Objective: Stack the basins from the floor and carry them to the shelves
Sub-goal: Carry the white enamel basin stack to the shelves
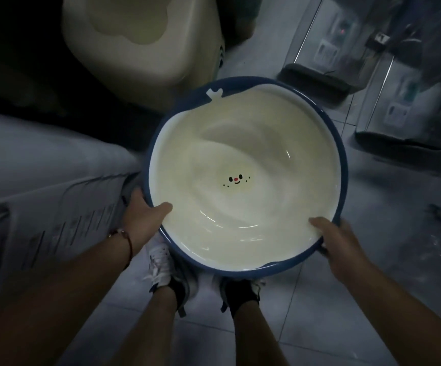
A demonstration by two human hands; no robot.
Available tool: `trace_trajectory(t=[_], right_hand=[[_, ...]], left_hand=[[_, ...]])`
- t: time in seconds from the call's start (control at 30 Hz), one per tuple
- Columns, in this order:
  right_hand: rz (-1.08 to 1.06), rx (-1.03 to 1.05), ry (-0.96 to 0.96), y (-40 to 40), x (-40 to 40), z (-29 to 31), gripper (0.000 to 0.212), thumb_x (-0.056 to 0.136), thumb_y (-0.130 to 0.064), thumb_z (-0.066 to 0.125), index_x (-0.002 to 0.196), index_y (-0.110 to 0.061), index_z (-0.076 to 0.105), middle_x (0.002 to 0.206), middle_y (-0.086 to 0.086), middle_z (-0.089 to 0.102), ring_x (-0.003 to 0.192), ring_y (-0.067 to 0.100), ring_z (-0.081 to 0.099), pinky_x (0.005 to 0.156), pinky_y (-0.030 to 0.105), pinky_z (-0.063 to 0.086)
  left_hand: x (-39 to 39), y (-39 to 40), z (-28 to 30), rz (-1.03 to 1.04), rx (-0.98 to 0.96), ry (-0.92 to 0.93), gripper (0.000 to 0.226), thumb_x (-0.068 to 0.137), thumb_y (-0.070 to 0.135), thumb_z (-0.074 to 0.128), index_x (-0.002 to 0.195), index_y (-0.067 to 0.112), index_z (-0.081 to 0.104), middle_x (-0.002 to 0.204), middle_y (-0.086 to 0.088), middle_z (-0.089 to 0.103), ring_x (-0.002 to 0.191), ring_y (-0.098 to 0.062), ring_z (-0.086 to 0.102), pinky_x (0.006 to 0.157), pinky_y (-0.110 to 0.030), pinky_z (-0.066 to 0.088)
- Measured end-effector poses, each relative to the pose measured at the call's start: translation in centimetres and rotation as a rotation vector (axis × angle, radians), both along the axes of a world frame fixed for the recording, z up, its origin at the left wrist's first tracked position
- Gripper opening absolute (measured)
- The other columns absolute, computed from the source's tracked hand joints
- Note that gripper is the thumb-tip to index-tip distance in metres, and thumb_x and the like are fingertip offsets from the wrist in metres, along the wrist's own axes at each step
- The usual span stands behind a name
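A round basin (pixel 243 143) with a cream-white inside, a small printed face on its bottom and a dark blue rim fills the middle of the view, held above my feet. A white layer shows inside the blue rim, so it may be two nested basins; I cannot tell for sure. My left hand (pixel 142 213) grips the near-left rim, thumb inside. My right hand (pixel 335 241) grips the near-right rim, thumb over the edge.
A large beige plastic tub (pixel 140 40) stands on the floor just beyond the basin. A pale box or bin (pixel 42 180) lies at the left. Metal-framed units (pixel 388 75) stand at the right. The floor (pixel 346 313) is light tile. My two shoes show under the basin.
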State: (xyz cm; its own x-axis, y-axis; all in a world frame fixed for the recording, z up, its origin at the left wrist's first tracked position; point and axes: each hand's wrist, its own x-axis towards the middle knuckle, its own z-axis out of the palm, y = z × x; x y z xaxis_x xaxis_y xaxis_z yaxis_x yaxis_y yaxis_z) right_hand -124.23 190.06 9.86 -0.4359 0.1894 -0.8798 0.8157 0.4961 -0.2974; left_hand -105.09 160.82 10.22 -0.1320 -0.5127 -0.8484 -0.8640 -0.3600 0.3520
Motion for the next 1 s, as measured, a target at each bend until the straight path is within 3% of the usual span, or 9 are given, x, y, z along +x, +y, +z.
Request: trace_trajectory(t=[0.17, 0.33, 0.43, 0.53, 0.6, 0.67, 0.77, 0.87, 1.0], right_hand=[[0.278, 0.070, 0.232, -2.1, -2.5, 0.7, 0.043, 0.090, -0.005, 0.055, 0.129, -0.018, 0.045, 0.103, -0.001, 0.054, 0.091, 0.020, 0.053, 0.078, 0.034, 0.044], [0.363, 0.157, 0.032, -2.7, -3.6, 1.3, 0.049, 0.091, -0.004, 0.059, 0.137, -0.005, 0.040, 0.118, 0.011, 0.054, 0.100, 0.027, 0.051, 0.089, 0.040, 0.047], [0.542, 0.199, -0.090, -3.6, -4.5, 4.1, 0.060, 0.093, -0.017, 0.062, 0.144, -0.003, 0.035, 0.134, 0.017, 0.051, 0.109, 0.031, 0.052, 0.095, 0.039, 0.045], [0.758, 0.273, 0.035, -6.5, -6.0, 9.2, 0.067, 0.093, -0.026, 0.061, 0.148, -0.009, 0.028, 0.141, 0.013, 0.045, 0.119, 0.031, 0.050, 0.090, 0.033, 0.042], [0.888, 0.286, 0.139, -9.3, -7.1, 14.1, 0.076, 0.092, -0.031, 0.063, 0.153, -0.012, 0.021, 0.152, 0.011, 0.035, 0.133, 0.031, 0.042, 0.102, 0.036, 0.041], [1.086, 0.297, 0.243, -12.7, -8.4, 20.5, 0.080, 0.092, -0.040, 0.060, 0.154, -0.012, 0.018, 0.158, 0.012, 0.026, 0.141, 0.031, 0.031, 0.114, 0.041, 0.031], [1.297, 0.265, 0.507, -18.7, -10.5, 32.2, 0.073, 0.092, -0.051, 0.054, 0.150, -0.015, 0.027, 0.156, 0.012, 0.028, 0.142, 0.030, 0.029, 0.114, 0.042, 0.029], [1.414, 0.207, 0.749, -23.6, -11.2, 44.0, 0.072, 0.091, -0.059, 0.047, 0.149, -0.020, 0.029, 0.155, 0.010, 0.031, 0.140, 0.031, 0.031, 0.112, 0.046, 0.030], [1.558, 0.151, 0.852, -28.6, -10.8, 57.9, 0.077, 0.090, -0.063, 0.045, 0.153, -0.025, 0.021, 0.161, 0.004, 0.018, 0.146, 0.032, 0.018, 0.118, 0.049, 0.017]], left_hand=[[-2.5, -1.2, 0.1, -0.179, -0.214, 0.033, 0.052, 0.089, 0.010, 0.062, 0.134, 0.019, 0.040, 0.107, 0.003, 0.056, 0.093, -0.020, 0.055, 0.081, -0.029, 0.042], [-2.3, -1.0, -0.1, -0.281, -0.183, -0.145, 0.047, 0.092, 0.011, 0.058, 0.131, 0.003, 0.034, 0.103, -0.006, 0.053, 0.089, -0.024, 0.053, 0.081, -0.032, 0.043], [-2.8, -2.2, 0.2, -0.494, -0.115, -0.283, 0.065, 0.095, 0.029, 0.058, 0.140, -0.003, 0.023, 0.127, -0.017, 0.055, 0.115, -0.035, 0.056, 0.098, -0.043, 0.046], [-5.0, -4.3, 3.7, -0.794, -0.201, -0.347, 0.081, 0.095, 0.043, 0.053, 0.153, 0.008, 0.008, 0.148, -0.021, 0.039, 0.129, -0.038, 0.047, 0.104, -0.047, 0.042], [-7.4, -5.6, 9.0, -0.986, -0.357, -0.301, 0.083, 0.095, 0.051, 0.047, 0.156, 0.019, 0.001, 0.156, -0.017, 0.025, 0.132, -0.036, 0.042, 0.103, -0.046, 0.042], [-9.5, -7.4, 16.2, -1.081, -0.502, -0.206, 0.081, 0.093, 0.057, 0.044, 0.156, 0.021, 0.008, 0.157, -0.013, 0.023, 0.131, -0.035, 0.042, 0.101, -0.044, 0.041], [-11.6, -10.7, 29.3, -1.094, -0.661, -0.138, 0.079, 0.091, 0.065, 0.040, 0.154, 0.023, 0.017, 0.154, -0.011, 0.031, 0.132, -0.033, 0.041, 0.104, -0.044, 0.039], [-12.0, -13.5, 42.5, -1.105, -0.796, -0.183, 0.080, 0.091, 0.068, 0.038, 0.156, 0.027, 0.015, 0.162, -0.010, 0.016, 0.144, -0.033, 0.025, 0.115, -0.047, 0.026], [-9.7, -17.0, 58.1, -1.020, -0.940, -0.238, 0.078, 0.092, 0.068, 0.036, 0.156, 0.028, 0.017, 0.163, -0.013, 0.011, 0.146, -0.035, 0.022, 0.117, -0.046, 0.025]])
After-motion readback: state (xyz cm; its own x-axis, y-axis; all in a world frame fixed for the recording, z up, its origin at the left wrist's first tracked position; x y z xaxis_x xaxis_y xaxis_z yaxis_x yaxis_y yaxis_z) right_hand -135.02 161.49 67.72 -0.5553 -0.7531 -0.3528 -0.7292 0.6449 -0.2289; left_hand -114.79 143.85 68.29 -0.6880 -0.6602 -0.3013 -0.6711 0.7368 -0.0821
